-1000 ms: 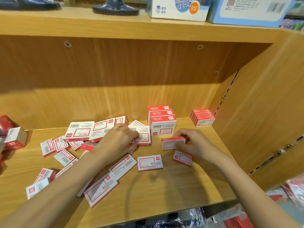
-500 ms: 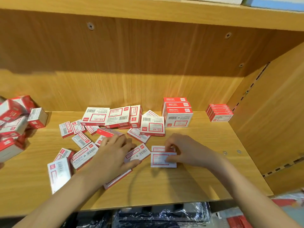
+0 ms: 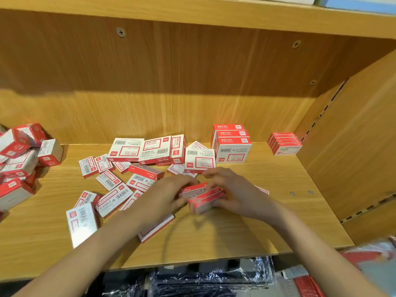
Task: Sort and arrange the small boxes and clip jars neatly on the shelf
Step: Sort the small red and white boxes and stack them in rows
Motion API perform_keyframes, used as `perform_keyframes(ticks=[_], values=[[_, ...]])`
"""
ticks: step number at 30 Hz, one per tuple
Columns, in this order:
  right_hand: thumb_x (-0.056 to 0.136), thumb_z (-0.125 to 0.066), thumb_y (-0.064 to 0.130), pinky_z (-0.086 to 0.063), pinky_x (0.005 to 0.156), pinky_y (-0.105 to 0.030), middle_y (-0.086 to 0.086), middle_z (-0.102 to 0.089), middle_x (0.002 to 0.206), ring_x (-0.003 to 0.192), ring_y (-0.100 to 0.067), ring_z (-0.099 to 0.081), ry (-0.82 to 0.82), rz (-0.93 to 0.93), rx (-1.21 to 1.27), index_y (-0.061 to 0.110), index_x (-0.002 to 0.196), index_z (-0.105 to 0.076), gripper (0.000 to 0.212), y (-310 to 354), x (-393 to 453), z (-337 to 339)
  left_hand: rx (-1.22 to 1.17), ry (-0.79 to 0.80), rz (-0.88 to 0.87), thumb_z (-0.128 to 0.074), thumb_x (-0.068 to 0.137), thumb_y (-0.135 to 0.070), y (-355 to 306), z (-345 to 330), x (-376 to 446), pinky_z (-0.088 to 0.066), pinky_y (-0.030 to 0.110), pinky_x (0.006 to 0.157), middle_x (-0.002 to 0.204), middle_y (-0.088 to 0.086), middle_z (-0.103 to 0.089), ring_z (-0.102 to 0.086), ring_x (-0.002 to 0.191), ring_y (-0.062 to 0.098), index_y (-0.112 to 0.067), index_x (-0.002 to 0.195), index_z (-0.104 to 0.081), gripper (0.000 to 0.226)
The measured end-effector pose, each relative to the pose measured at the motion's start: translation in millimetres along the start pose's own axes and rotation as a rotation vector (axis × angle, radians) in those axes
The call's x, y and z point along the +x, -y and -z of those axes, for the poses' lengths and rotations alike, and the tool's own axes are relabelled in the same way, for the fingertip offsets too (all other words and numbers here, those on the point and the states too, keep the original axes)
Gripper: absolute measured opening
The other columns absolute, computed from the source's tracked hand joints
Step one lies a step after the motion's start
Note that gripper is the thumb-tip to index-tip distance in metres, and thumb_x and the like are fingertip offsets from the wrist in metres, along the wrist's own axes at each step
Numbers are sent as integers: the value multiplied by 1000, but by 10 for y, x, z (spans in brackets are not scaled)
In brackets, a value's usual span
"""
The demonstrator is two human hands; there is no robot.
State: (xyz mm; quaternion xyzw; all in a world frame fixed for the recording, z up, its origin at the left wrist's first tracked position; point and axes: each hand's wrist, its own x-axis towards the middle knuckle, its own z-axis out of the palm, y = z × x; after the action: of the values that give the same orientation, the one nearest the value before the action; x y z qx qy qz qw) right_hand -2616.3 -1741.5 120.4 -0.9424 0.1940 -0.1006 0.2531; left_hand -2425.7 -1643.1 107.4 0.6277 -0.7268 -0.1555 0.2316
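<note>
Several small red-and-white boxes (image 3: 111,181) lie scattered over the left and middle of the wooden shelf (image 3: 214,239). My right hand (image 3: 233,191) grips a small stack of thin boxes (image 3: 205,199) just above the shelf's middle. My left hand (image 3: 165,196) holds the stack's left end, its fingers curled round one box. A neat stack of bigger boxes (image 3: 232,146) stands against the back wall. A tidy stack of small flat boxes (image 3: 284,144) sits in the back right corner. No clip jars are visible.
A loose heap of larger red-and-white boxes (image 3: 19,159) fills the shelf's left end. The shelf's side wall (image 3: 353,146) closes off the right. Plastic-wrapped dark goods (image 3: 203,279) lie below the front edge. An upper shelf board (image 3: 192,11) runs overhead.
Both hands have come together at the shelf's middle. My right hand has gathered flat boxes into a raised stack, and my left hand has moved right from the scattered boxes onto it.
</note>
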Motion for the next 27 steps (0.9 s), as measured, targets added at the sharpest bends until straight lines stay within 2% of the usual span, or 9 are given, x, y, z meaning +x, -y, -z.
perform_keyframes(ticks=[2, 5, 7, 9, 12, 15, 18, 23, 27], values=[[79, -67, 12, -26, 82, -2, 2, -55, 118, 100, 1, -41, 23, 4, -15, 14, 103, -57, 26, 62, 71, -57, -108, -24, 20, -65, 83, -18, 27, 97, -66, -45, 19, 82, 109, -5, -62, -57, 95, 4, -19, 117, -57, 35], [83, -63, 15, -30, 70, -6, 2, -56, 114, 90, -2, -43, 23, -31, -6, 18, 107, -49, 28, 133, 142, -94, -14, -83, 85, -51, 76, -57, 111, 302, -290, -43, 13, 66, 88, -16, -56, -54, 79, 0, -30, 99, -57, 36], [84, -62, 17, -35, 78, -11, 2, -53, 124, 104, -8, -49, 28, -76, 27, 22, 121, -40, 43, 159, 180, -95, 162, -5, 113, -38, 68, -74, 159, 363, -450, -41, 16, 64, 86, -13, -51, -50, 76, 2, -25, 94, -59, 59], [86, -61, 20, -38, 94, -23, 2, -46, 135, 120, -12, -45, 82, -122, -23, 23, 136, -30, 58, 177, 212, -83, 257, 97, 133, -32, 64, -79, 181, 330, -566, -40, 18, 72, 96, -10, -49, -49, 88, 4, -26, 108, -58, 73], [86, -62, 26, -35, 100, -25, 2, -46, 135, 121, -13, -43, 132, -100, -103, 21, 134, -40, 53, 150, 239, -54, 252, 140, 155, -38, 69, -72, 154, 264, -600, -38, 21, 83, 110, -8, -50, -47, 106, 9, -29, 124, -51, 71], [77, -67, 34, -39, 86, -21, 3, -55, 115, 103, -9, -51, 112, -53, -11, 21, 116, -56, 43, 71, 216, 6, 285, 98, 141, -47, 76, -62, 65, 230, -553, -41, 23, 84, 116, -6, -53, -48, 109, 11, -29, 129, -45, 63], [74, -71, 27, -37, 77, -18, 7, -49, 103, 92, -2, -48, 151, -84, 87, 24, 105, -57, 34, 15, 98, 155, 283, 59, 155, -56, 84, -50, -24, 181, -444, -42, 23, 81, 121, -5, -53, -51, 109, 12, -27, 128, -41, 52], [77, -71, 19, -38, 90, -15, 1, -44, 122, 112, -7, -45, 220, -77, 169, 19, 109, -58, 35, 22, -57, 229, 94, -60, 102, -65, 83, -32, -60, 114, -201, -46, 31, 75, 106, -6, -60, -57, 94, 15, -23, 111, -51, 33], [78, -62, 28, -29, 96, -11, 5, -38, 132, 121, -5, -38, 158, -45, 120, 20, 115, -55, 39, 87, -14, 78, -167, -42, 106, -67, 83, -21, -53, 105, -65, -44, 22, 78, 99, -10, -63, -57, 90, 6, -26, 109, -61, 27]])
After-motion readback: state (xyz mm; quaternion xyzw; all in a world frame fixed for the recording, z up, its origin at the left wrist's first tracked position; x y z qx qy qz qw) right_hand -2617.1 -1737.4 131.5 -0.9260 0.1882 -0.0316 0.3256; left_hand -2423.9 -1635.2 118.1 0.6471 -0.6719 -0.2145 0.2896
